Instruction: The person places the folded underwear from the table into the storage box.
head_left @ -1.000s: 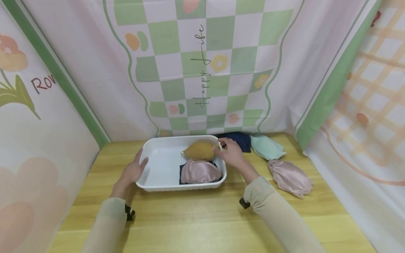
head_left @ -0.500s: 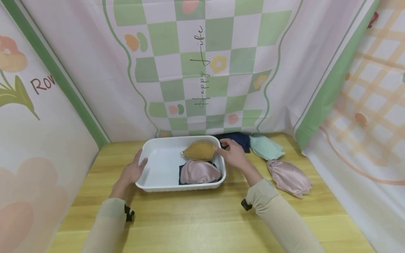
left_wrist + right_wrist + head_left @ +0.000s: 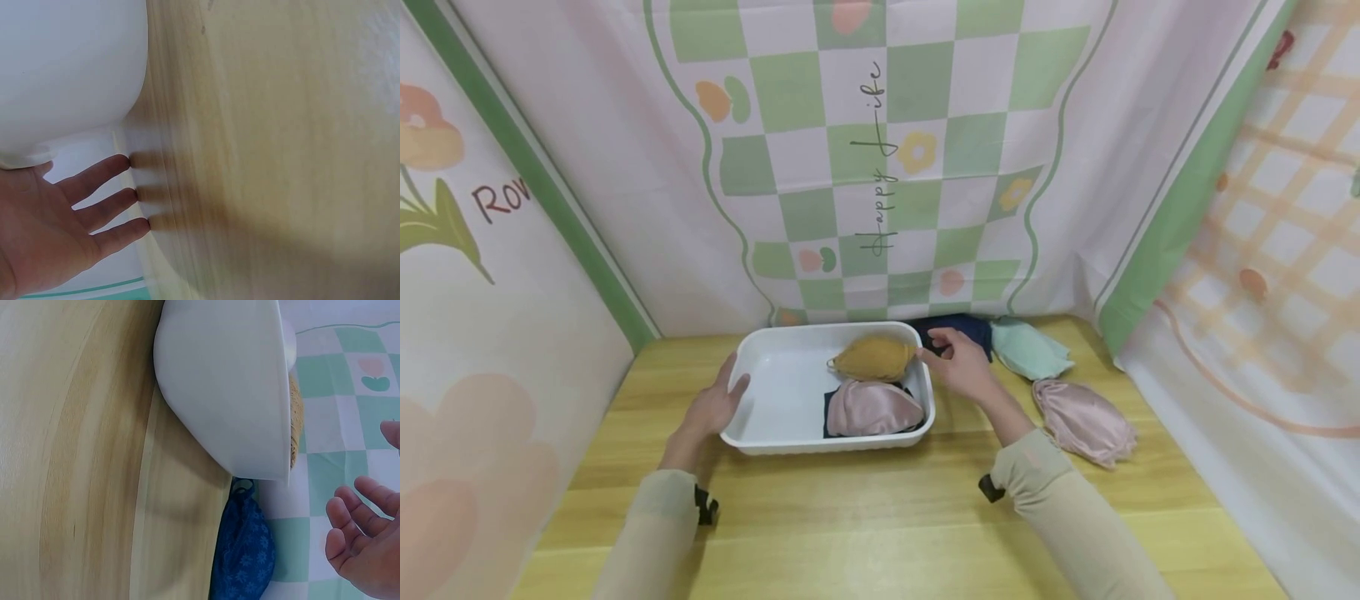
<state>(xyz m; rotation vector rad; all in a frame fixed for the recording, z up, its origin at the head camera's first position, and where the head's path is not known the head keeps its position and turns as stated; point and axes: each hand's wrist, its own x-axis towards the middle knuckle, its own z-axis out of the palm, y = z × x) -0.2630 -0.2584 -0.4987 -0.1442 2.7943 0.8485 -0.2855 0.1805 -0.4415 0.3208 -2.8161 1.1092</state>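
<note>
My left hand [image 3: 711, 407] rests at the left end of a white tray [image 3: 775, 445], thumb over the rim. In the left wrist view its other fingers [image 3: 105, 209] stretch out straight and spread outside the tray wall, fingertips at the table. Inside the tray, on the right, lie a folded mustard bra [image 3: 872, 358] and, in front of it, a folded pink satin bra [image 3: 874, 408] over a dark cloth piece [image 3: 832, 417]. My right hand [image 3: 962, 368] hovers by the tray's right rim, fingers loosely bent, nothing between them.
Behind the tray's right corner lies a navy patterned bra [image 3: 245, 550], partly hidden in the head view. A mint folded piece [image 3: 1030, 348] and another pink satin piece [image 3: 1084, 421] lie to the right on the wooden table [image 3: 865, 525]. Printed curtains [image 3: 917, 208] hang behind.
My right hand has drawn back slightly to the right, off the mustard bra and past the tray's rim. The left hand and the tray stay about where they were.
</note>
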